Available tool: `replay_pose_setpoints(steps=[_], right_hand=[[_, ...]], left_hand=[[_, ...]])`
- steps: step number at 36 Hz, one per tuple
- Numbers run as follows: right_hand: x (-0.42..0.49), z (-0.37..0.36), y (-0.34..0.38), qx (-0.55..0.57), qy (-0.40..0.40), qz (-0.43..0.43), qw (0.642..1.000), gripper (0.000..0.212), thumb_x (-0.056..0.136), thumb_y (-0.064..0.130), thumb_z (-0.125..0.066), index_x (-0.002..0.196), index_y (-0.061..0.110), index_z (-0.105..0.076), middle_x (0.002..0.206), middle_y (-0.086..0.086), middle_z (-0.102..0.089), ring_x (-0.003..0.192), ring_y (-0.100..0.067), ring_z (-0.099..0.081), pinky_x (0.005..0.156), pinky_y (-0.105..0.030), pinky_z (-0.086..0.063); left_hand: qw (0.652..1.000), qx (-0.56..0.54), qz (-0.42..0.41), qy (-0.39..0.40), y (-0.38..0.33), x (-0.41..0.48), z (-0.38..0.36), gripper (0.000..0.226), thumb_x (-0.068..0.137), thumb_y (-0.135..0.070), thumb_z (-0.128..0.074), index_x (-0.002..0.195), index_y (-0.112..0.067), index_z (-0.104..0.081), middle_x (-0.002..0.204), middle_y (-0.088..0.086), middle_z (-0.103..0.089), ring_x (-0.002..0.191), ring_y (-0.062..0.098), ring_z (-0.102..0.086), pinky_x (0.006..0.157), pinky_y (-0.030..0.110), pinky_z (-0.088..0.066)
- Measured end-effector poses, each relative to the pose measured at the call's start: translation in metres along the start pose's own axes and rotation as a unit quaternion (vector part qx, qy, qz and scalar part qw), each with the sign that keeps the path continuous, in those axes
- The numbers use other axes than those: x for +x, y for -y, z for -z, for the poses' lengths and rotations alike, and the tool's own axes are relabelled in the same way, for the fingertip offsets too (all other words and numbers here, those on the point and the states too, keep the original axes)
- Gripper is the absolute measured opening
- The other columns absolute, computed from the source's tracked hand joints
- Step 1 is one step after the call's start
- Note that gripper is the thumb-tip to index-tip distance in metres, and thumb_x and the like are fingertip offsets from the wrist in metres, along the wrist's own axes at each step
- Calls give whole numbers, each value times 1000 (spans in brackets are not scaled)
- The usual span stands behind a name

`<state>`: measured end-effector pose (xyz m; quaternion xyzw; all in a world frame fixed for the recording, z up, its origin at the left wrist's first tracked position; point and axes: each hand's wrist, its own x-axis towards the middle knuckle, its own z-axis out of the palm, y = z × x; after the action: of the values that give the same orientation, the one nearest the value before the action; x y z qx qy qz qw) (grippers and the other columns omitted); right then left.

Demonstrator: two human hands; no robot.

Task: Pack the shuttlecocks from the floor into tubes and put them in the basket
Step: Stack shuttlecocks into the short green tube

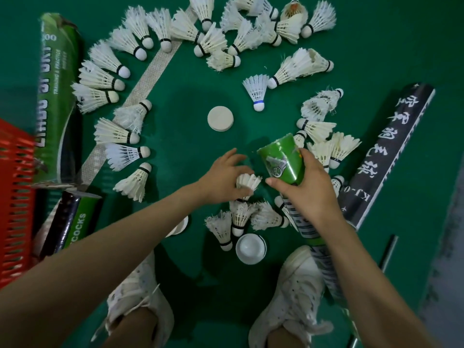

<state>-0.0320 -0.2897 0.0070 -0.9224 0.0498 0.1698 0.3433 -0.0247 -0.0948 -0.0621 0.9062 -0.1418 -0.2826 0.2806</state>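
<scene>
Right hand [311,192] wrapped round the green tube [283,159], left hand [223,182] holding a shuttlecock [247,183] just beside its mouth (low over the floor [188,101] by our shoes [296,285]), we'd slide it in cork first

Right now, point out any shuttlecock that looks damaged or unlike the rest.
The blue-banded shuttlecock near the middle stands out: a netted skirt, where the others have feathers and dark bands. The crumpled shuttlecock on the white line has frayed feathers, as has the ragged cluster near the black tube.
</scene>
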Motion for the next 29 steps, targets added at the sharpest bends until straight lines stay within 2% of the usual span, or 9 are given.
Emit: replay_pose_setpoints(steps=[7, 9, 13, 16, 19, 22, 24, 26, 29], right_hand=[[-3, -2, 3, -8, 16, 15, 1000, 86, 72, 45, -76, 143, 22, -33, 130, -1, -50, 116, -19, -49, 92, -31, -43], [-5, -5, 5, -17, 24, 25, 999, 84, 72, 46, -76, 141, 23, -34, 130, 0, -50, 115, -18, -49, 91, -33, -44], [-8, -14, 10, -41, 46, 39, 997, 85, 71, 46, -77, 140, 20, -35, 129, -1, -50, 114, -19, -49, 89, -35, -46], [-12, -19, 15, -56, 63, 51, 995, 85, 70, 46, -78, 140, 21, -35, 125, -1, -50, 111, -19, -51, 87, -36, -48], [-15, -22, 21, -60, 82, 71, 992, 84, 70, 47, -78, 138, 22, -36, 121, -1, -51, 108, -18, -51, 86, -36, -49], [-16, -24, 28, -65, 96, 81, 990, 88, 70, 47, -78, 141, 23, -33, 124, -1, -50, 111, -18, -50, 89, -37, -48], [-16, -25, 32, -67, 95, 86, 990, 88, 70, 46, -78, 142, 24, -32, 124, 0, -49, 111, -17, -50, 88, -35, -47], [-16, -26, 36, -68, 89, 93, 989, 88, 68, 47, -78, 141, 26, -34, 122, 2, -50, 109, -16, -51, 87, -34, -47], [-15, -29, 41, -76, 85, 99, 989, 89, 68, 49, -78, 141, 25, -34, 123, 2, -51, 110, -17, -51, 88, -37, -48]], left_hand=[[960, -201, 95, -172, 2, -17, 15, 13, 88, -25, -66, 91, -16, -56, 143, 8, -38, 130, 22, -37, 105, 28, -30], [905, -303, 157, -252, 5, -25, 25, 19, 85, -30, -67, 83, -20, -52, 127, 0, -47, 115, 19, -47, 96, 30, -38], [717, -590, 192, -318, 7, -38, 37, 22, 90, -19, -61, 74, -16, -45, 109, 9, -60, 99, 25, -59, 94, 36, -48], [658, -670, 173, -298, 0, -45, 39, 22, 95, -7, -52, 75, -12, -43, 91, 9, -62, 89, 19, -63, 90, 29, -52], [665, -670, 162, -289, -8, -48, 36, 24, 96, -8, -51, 74, -13, -42, 86, 5, -61, 83, 13, -62, 82, 24, -50], [731, -607, 164, -266, -14, -51, 31, 19, 97, -14, -51, 78, -17, -47, 100, 1, -60, 93, 9, -56, 89, 24, -40], [774, -568, 150, -237, -18, -54, 30, 8, 98, -19, -49, 96, -15, -56, 123, -1, -56, 109, 7, -53, 90, 17, -38], [815, -513, 134, -233, -20, -59, 31, 32, 99, -29, -46, 124, -11, -51, 136, -8, -49, 120, -1, -47, 93, 12, -35], [866, -438, 73, -231, -22, -68, 37, 41, 95, -49, -34, 132, -35, -42, 134, -19, -47, 112, -21, -44, 93, 3, -34]])
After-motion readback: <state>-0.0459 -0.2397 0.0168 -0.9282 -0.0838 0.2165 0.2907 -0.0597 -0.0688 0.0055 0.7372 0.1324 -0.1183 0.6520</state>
